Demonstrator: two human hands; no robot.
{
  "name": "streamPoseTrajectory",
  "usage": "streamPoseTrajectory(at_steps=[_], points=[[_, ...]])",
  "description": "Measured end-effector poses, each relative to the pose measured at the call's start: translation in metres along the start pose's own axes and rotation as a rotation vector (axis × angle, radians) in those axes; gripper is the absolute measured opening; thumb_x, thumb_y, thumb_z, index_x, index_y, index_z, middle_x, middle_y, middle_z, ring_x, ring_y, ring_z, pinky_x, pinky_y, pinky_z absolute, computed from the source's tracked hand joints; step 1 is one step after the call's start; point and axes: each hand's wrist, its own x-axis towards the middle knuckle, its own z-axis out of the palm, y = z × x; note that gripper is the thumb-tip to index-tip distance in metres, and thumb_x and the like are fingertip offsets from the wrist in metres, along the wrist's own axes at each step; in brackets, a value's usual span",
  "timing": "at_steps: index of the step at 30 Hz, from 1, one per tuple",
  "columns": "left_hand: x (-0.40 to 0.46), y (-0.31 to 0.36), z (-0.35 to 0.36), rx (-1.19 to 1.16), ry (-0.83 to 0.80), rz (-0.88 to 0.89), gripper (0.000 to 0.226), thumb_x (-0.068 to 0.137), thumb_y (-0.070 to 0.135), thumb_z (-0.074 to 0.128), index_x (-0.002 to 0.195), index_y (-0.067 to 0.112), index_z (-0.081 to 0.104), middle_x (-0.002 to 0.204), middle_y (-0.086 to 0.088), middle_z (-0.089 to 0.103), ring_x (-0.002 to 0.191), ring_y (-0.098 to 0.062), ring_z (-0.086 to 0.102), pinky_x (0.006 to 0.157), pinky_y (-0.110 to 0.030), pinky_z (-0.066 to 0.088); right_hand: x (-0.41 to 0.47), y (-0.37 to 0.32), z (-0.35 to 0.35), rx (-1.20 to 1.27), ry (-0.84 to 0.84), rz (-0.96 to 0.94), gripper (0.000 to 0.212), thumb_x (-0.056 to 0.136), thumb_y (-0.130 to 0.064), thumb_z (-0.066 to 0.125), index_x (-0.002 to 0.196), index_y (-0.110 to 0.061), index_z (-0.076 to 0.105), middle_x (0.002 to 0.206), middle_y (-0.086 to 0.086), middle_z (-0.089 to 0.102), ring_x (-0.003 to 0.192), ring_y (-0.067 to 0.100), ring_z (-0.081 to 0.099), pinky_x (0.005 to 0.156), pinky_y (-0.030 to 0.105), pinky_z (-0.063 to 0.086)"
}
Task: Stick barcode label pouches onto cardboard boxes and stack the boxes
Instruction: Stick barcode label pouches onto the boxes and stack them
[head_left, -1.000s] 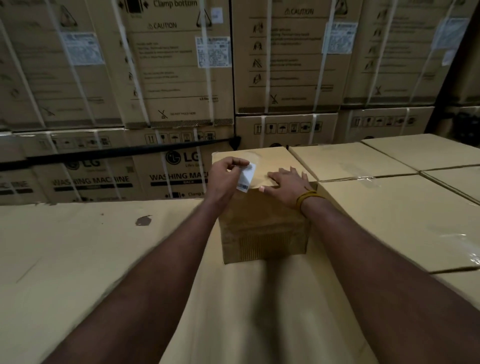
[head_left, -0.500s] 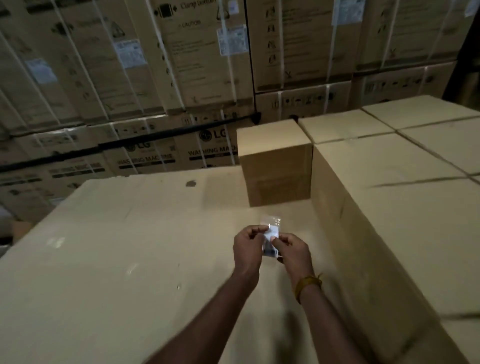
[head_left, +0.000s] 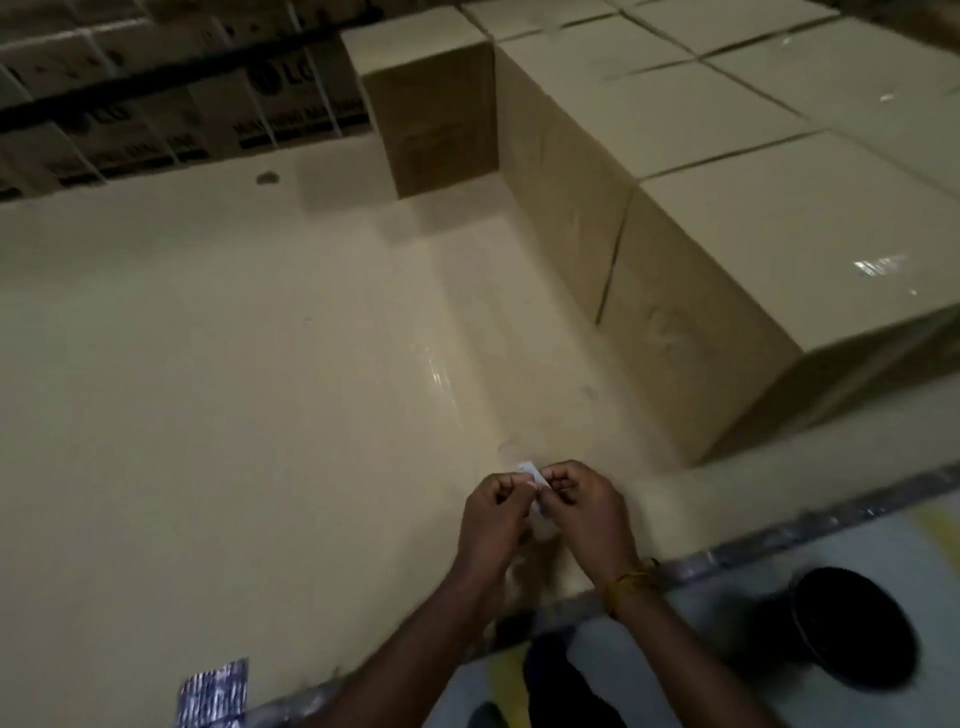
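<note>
Over a big flat sheet of smooth tan cardboard (head_left: 208, 364), the left hand (head_left: 493, 514) and right hand (head_left: 587, 512) are pinching a tiny white label pouch (head_left: 535, 480) between curled fingers, close together. One small brown box (head_left: 431, 104) is standing far behind, touching a row of bigger boxes (head_left: 727, 182) filling the right side. A round black bucket (head_left: 852, 629) is sitting on the floor nearby.

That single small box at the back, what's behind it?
Behind the small box stand printed cartons crossed by a black bar. The box hides whatever is directly behind it.
</note>
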Motion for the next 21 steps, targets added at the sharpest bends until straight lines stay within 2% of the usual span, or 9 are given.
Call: streamPoseTrajectory(at_steps=[3,5,7,9,12,15,18,21], points=[[-0.044,-0.029,0.017,-0.082,-0.205,-0.157,0.017,0.093,0.020,0.061,0.092,0.006,0.070,0.094,-0.023,0.072,0.084,-0.027,0.069,0.077,-0.040,0.058,-0.057,0.018,-0.020,-0.061,0.094,-0.026,0.033,0.077,-0.061,0.061,0.080,-0.029,0.068,0.081,-0.011,0.068,0.078,0.005,0.065,0.070,0.023,0.052],[-0.063,-0.044,0.031,-0.060,-0.303,-0.206,0.020,0.088,0.029,0.064,0.084,0.011,0.072,0.093,-0.019,0.072,0.088,-0.028,0.069,0.084,-0.042,0.057,-0.085,0.034,-0.037,-0.145,0.155,-0.069,0.029,0.083,-0.058,0.060,0.081,-0.029,0.066,0.083,-0.011,0.064,0.081,0.005,0.062,0.072,0.025,0.051],[-0.077,-0.056,0.047,-0.003,-0.318,-0.236,0.018,0.086,0.035,0.068,0.075,0.021,0.073,0.087,-0.011,0.072,0.085,-0.023,0.067,0.075,-0.033,0.055,-0.107,0.052,-0.058,-0.207,0.207,-0.081,0.009,0.086,-0.036,0.065,0.087,-0.027,0.066,0.089,-0.008,0.062,0.085,0.003,0.060,0.073,0.028,0.052],[-0.087,-0.069,0.065,-0.014,-0.336,-0.325,0.017,0.093,0.036,0.069,0.089,0.021,0.076,0.092,-0.006,0.077,0.091,-0.023,0.070,0.072,-0.033,0.056,-0.126,0.070,-0.077,-0.269,0.259,-0.093,0.010,0.086,-0.022,0.063,0.093,-0.029,0.064,0.095,-0.007,0.059,0.088,0.004,0.061,0.074,0.032,0.055],[-0.096,-0.083,0.096,0.011,-0.385,-0.437,0.030,0.095,0.038,0.067,0.110,0.013,0.074,0.103,-0.010,0.077,0.100,-0.025,0.072,0.081,-0.039,0.060,-0.145,0.090,-0.102,-0.326,0.299,-0.089,0.016,0.082,-0.026,0.052,0.092,-0.021,0.064,0.096,-0.006,0.053,0.089,0.011,0.060,0.074,0.039,0.055],[-0.099,-0.095,0.136,0.049,-0.400,-0.476,0.028,0.095,0.034,0.066,0.107,0.009,0.074,0.102,-0.012,0.077,0.087,-0.022,0.073,0.074,-0.035,0.060,-0.155,0.114,-0.130,-0.343,0.355,-0.075,0.020,0.079,-0.024,0.053,0.094,-0.018,0.065,0.100,-0.006,0.051,0.092,0.016,0.058,0.078,0.041,0.053],[-0.097,-0.115,0.186,0.071,-0.396,-0.520,0.021,0.094,0.028,0.066,0.102,0.009,0.073,0.094,-0.011,0.077,0.077,-0.021,0.072,0.063,-0.030,0.057,-0.162,0.142,-0.170,-0.339,0.399,0.007,0.026,0.079,-0.026,0.058,0.102,-0.020,0.068,0.113,-0.006,0.053,0.107,0.019,0.058,0.088,0.043,0.053],[-0.091,-0.140,0.246,0.101,-0.379,-0.554,0.021,0.093,0.023,0.066,0.106,0.008,0.073,0.092,-0.011,0.076,0.076,-0.023,0.072,0.066,-0.031,0.058,-0.169,0.177,-0.221,-0.327,0.446,0.098,0.030,0.076,-0.033,0.061,0.104,-0.025,0.069,0.126,-0.004,0.051,0.122,0.017,0.049,0.101,0.042,0.047]])
